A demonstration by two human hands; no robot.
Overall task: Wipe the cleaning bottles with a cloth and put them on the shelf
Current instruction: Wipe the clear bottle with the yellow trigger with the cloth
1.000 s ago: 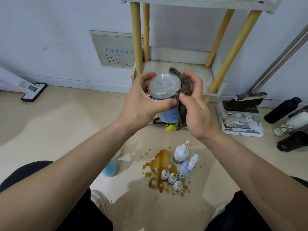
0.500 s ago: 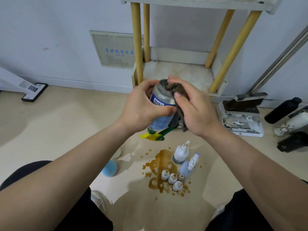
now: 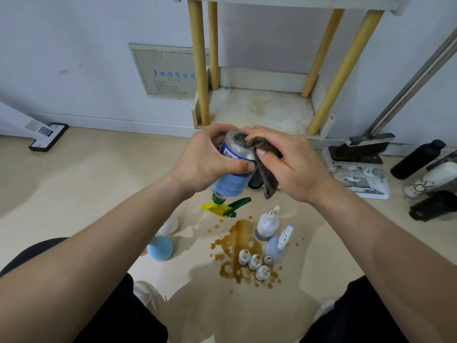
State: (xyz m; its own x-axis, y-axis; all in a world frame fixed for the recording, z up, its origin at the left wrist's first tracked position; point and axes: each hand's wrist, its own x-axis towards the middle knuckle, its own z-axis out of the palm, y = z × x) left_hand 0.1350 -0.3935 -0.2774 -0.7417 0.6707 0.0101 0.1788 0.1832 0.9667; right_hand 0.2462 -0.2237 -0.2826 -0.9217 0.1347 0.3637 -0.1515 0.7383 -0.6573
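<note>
**Bottle upside down, base under cloth**

I see the spray bottle point(image 3: 231, 180) upside down above the floor point(image 3: 99, 184), before the low shelf point(image 3: 267, 110). The left hand point(image 3: 207, 162) grips its body and hides much of the label. The right hand point(image 3: 291, 167) pinches the dark cloth point(image 3: 268, 185) against the base, which I can hardly make out.

The bare left forearm point(image 3: 99, 243) and right forearm point(image 3: 371, 243) reach up from the lower corners of the frame and meet at its centre. The left grip point(image 3: 210, 164) curls round the body of an upturned spray bottle point(image 3: 231, 179), thumb point(image 3: 238, 167) across the near side, fingers wrapped over the far side. The right grip point(image 3: 289, 167), just right of it, pinches a dark cloth point(image 3: 268, 180) under its own thumb and presses it onto the bottle's base, fingers arched over the top.
</note>
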